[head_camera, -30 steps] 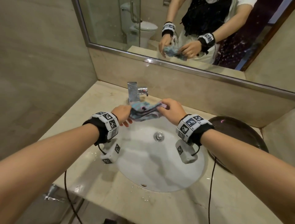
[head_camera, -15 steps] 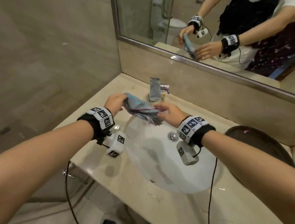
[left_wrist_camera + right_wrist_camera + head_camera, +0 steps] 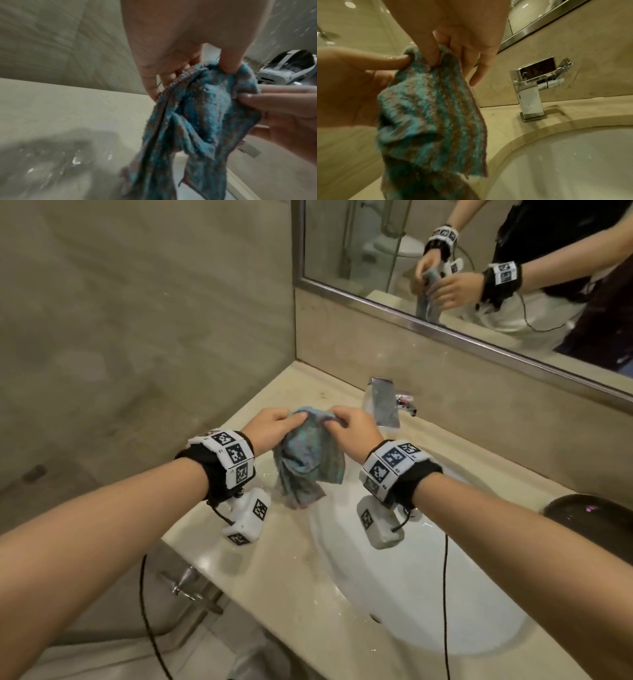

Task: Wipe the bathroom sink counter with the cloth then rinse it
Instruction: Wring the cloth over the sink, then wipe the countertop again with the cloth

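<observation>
A wet blue and brown striped cloth (image 3: 306, 463) hangs in the air over the left rim of the white sink basin (image 3: 428, 594). My left hand (image 3: 274, 428) pinches its top left edge and my right hand (image 3: 346, 426) pinches its top right edge, close together. The left wrist view has the cloth (image 3: 202, 121) dangling from thumb and fingers of the left hand (image 3: 202, 70). Seen from the right wrist, the cloth (image 3: 433, 115) droops from the right hand (image 3: 440, 56). Beige counter (image 3: 281, 577) with water drops lies below.
A chrome faucet (image 3: 385, 405) stands behind the basin, just right of my right hand. A dark round object (image 3: 596, 518) sits at the counter's right end. The mirror (image 3: 479, 268) runs along the back wall. A tiled wall closes the left side.
Both hands carried the cloth leftward, away from the faucet, to the basin's left rim. The hands came closer together and the cloth now hangs down bunched instead of stretched sideways.
</observation>
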